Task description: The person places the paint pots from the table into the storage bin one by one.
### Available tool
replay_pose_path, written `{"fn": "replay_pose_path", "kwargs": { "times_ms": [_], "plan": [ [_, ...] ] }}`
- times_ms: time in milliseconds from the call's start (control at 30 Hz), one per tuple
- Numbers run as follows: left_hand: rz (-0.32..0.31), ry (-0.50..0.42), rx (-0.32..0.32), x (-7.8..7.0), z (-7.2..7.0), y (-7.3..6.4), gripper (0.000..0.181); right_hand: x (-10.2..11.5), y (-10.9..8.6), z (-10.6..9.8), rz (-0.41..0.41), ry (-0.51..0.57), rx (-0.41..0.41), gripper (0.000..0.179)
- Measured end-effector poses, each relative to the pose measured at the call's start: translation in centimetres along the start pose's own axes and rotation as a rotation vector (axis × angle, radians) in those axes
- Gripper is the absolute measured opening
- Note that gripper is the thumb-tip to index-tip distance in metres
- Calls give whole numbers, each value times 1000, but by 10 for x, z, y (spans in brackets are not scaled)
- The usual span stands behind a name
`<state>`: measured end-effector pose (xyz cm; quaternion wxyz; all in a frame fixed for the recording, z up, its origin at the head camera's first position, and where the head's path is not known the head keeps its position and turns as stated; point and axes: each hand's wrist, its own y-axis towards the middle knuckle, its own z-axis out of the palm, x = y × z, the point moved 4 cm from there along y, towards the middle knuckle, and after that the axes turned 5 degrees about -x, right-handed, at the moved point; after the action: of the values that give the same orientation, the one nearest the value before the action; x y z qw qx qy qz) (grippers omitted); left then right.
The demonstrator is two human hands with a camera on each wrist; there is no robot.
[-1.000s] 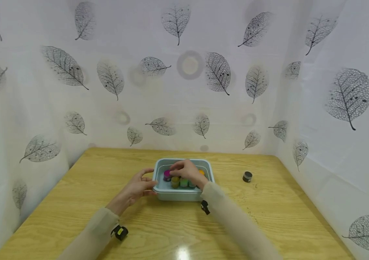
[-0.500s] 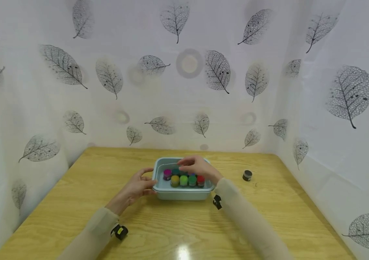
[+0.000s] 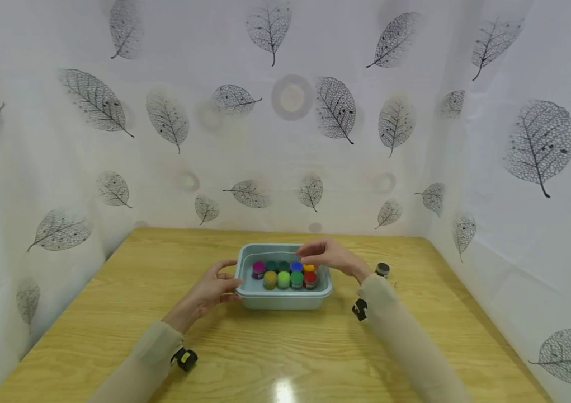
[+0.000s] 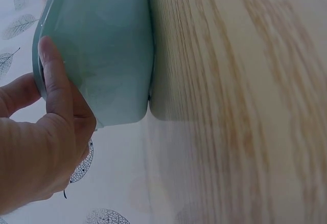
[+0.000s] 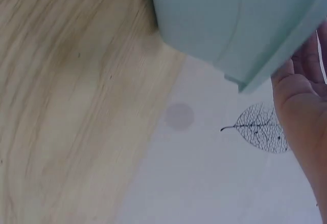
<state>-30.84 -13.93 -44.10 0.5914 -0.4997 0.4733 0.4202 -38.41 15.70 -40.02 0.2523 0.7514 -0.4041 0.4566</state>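
A pale blue-green plastic tub (image 3: pixel 280 302) stands on the table. Inside are two rows of small lidded jars: the back row shows purple (image 3: pixel 258 270), teal, dark green, blue and orange; the front row yellow, light green, green and red (image 3: pixel 310 280). My left hand (image 3: pixel 215 288) grips the tub's left rim, with thumb and fingers on either side of the wall in the left wrist view. My right hand (image 3: pixel 334 256) hovers over the back right corner, fingers loosely bent, with nothing seen in them. In the right wrist view it lies partly behind the tub (image 5: pixel 204 19).
A dark-lidded jar (image 3: pixel 382 269) stands apart on the wooden table (image 3: pixel 245 352), right of the tub and just beyond my right wrist. Small dark specks show on the tabletop in the right wrist view. A leaf-print curtain (image 3: pixel 285 145) encloses the back and sides.
My right hand has lifted from the jars near the tub's middle and moved right to its back right corner, uncovering the jars. My left hand keeps its place on the rim.
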Motion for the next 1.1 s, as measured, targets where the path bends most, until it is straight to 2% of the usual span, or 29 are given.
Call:
{"fn": "replay_pose_path", "kwargs": {
  "times_ms": [167,400,633,733,900,1100],
  "plan": [
    [-5,-5,-2,0,-1,-1,65,-5,-12,-17,-6,14,-22,45],
    [-1,-8,6,-2,-2,-1,68,-24,-30,-47,34,-1,31,36],
    [-3,-6,3,-3,-2,0,68,-42,-47,-73,86,13,70,41],
    [-4,-5,-1,-3,-2,0,67,-48,-52,-82,97,-55,41,40],
    [-13,-8,-7,-2,-1,0,67,-56,-61,-98,99,-262,-59,34],
    [-11,-12,-5,-2,-1,-1,67,-67,-75,-116,108,-399,-64,39]
  ]
}}
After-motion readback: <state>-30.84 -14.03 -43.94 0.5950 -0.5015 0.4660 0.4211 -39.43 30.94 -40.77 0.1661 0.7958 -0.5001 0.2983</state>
